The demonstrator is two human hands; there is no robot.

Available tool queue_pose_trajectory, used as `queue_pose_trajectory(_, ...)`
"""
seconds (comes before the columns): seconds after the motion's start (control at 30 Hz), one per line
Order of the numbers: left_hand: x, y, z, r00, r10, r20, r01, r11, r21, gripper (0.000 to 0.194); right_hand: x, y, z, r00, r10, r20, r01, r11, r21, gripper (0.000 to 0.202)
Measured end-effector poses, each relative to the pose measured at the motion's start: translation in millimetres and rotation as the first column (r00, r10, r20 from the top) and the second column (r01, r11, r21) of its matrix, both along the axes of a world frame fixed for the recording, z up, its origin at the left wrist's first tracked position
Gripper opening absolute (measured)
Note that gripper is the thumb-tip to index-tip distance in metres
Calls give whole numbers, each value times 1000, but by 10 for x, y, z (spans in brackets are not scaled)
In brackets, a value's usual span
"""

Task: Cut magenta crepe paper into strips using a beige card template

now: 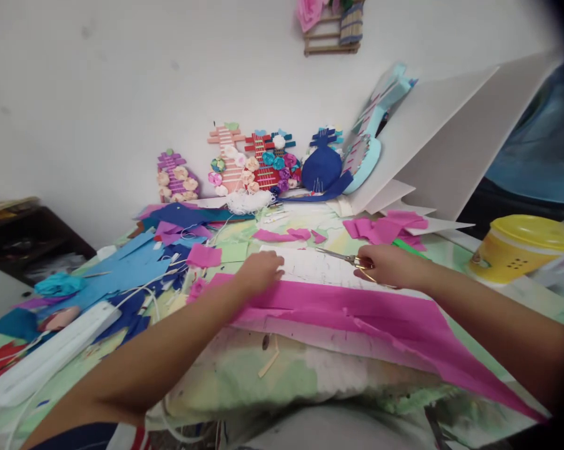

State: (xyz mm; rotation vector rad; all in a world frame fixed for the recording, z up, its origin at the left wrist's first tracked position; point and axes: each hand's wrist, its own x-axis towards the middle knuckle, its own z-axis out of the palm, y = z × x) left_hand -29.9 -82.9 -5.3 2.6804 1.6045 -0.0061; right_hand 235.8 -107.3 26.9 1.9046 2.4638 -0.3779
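Observation:
A long pink sheet [328, 306] lies across the front of the table over a white marked paper [314, 265]. At the sheet's upper left edge is my left hand [263, 274], blurred, its fingers bent toward the paper; whether it grips anything is unclear. My right hand [388, 265] is closed round the gold handles of a pair of scissors [345, 256], whose blades point left above the white paper. Pink scraps [286, 235] lie just behind the paper, and a small pink square [204, 255] is left of my left hand.
Decorated instrument-shaped crafts [263, 169] lean against the wall. Blue sheets [127, 269], cords and a white power strip [57, 350] cover the left side. At the right stand a yellow tub [520, 250] and large white boards [431, 131]. More pink pieces [385, 228] lie behind my right hand.

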Motion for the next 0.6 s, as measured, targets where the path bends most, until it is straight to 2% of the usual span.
queue_pose_trajectory(0.1, 89, -300, -134, 985, -156, -67, 156, 988, -7, 26, -126, -212, -89, 991, 74, -108, -82, 994, -73, 17)
queue_pose_trajectory(0.23, 115, -530, -204, 945, -313, -89, 309, 949, -57, 26, -256, -425, -299, 981, 157, -113, -164, 985, -48, 7)
queue_pose_trajectory(0.4, 83, -536, -295, 938, -339, -77, 339, 941, -10, 28, -310, -475, -534, 987, 141, -83, -143, 989, -21, 6)
queue_pose_trajectory(0.6, 50, -505, -331, 938, -338, -81, 341, 939, 32, 25, -288, -418, -621, 982, 168, -92, -168, 986, 10, 7)
